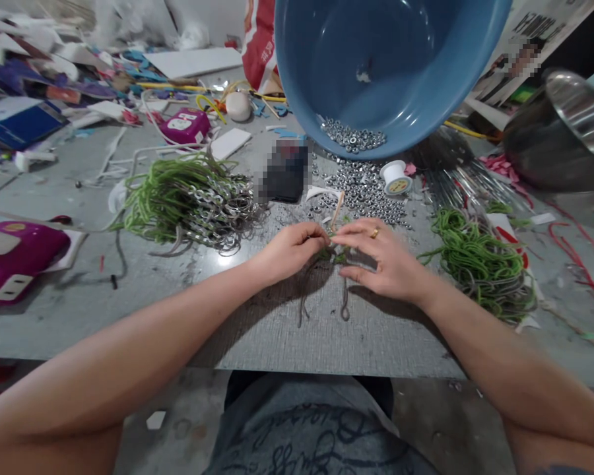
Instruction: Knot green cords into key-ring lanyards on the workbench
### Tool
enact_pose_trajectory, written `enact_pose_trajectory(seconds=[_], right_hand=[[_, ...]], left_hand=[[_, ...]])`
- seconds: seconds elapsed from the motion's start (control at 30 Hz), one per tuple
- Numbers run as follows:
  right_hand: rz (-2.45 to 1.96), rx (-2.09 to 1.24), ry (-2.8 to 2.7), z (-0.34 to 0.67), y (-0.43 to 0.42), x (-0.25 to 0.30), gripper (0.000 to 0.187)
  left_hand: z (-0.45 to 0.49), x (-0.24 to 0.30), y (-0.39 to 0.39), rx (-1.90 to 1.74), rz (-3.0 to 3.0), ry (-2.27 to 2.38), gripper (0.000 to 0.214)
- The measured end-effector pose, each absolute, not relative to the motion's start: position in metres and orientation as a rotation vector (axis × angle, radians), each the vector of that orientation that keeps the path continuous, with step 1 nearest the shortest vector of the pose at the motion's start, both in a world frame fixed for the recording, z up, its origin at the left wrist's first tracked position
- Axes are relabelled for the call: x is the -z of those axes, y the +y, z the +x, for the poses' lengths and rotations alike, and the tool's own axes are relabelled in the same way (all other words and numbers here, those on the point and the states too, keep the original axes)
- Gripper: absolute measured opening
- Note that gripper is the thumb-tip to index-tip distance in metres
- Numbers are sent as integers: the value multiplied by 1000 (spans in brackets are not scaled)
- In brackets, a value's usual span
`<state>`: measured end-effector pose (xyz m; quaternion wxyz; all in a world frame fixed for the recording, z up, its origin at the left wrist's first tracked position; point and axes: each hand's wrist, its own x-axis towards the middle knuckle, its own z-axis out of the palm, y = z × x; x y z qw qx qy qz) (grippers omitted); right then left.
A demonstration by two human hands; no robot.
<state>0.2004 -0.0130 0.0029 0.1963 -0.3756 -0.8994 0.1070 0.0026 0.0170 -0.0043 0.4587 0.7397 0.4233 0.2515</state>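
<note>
My left hand (pixel 292 251) and my right hand (pixel 383 254) meet over the grey table (pixel 257 330), both pinching a short piece of green and grey cord (pixel 345 300) whose grey ends trail toward me. A ring sits on a finger of my right hand. Just beyond my fingers lies a scatter of small metal nuts (pixel 363 191). A pile of green cords with metal rings (pixel 188 201) lies to the left, and a second pile of green and grey cords (pixel 480 264) to the right.
A tilted blue basin (pixel 391 66) holding more nuts leans at the back. A white spool (pixel 395 178) stands by it, a steel bowl (pixel 564 132) at the far right, purple devices (pixel 14 257) at the left, and paper clutter at the back left.
</note>
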Motion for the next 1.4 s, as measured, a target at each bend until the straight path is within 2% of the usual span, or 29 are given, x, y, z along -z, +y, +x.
enact_pose_trajectory(seconds=[0.03, 0.07, 0.23, 0.43, 0.57, 0.7, 0.83, 0.97, 1.2, 1.4], right_hand=[[-978, -202, -2492, 195, -17, -4, 28], [-895, -129, -2509, 189, -21, -5, 21], [-692, -3, -2747, 162, -36, 4, 30], [-689, 35, -2849, 149, -37, 13, 28], [-865, -196, -2648, 157, -33, 9, 25], [-1142, -567, -2199, 172, -24, 5, 18], [-1245, -762, -1885, 181, -17, 10, 13], [-1276, -834, -1761, 181, -14, 14, 16], [-1265, -959, -1595, 177, -16, 11, 17], [-1268, -916, -1651, 175, -18, 11, 14]], left_hand=[[3, 4, 17, -613, 1766, 1034, 14], [3, 3, 17, -613, 1724, 1023, 13], [5, 3, 16, -620, 1765, 990, 12], [5, 5, 15, -608, 1788, 963, 12], [3, 3, 15, -626, 1819, 920, 14], [1, 0, 15, -619, 1772, 905, 17], [1, -1, 14, -633, 1800, 898, 20], [3, 3, 13, -661, 1858, 830, 21], [10, 10, 11, -734, 1960, 971, 12], [10, 12, 11, -796, 1993, 1002, 5]])
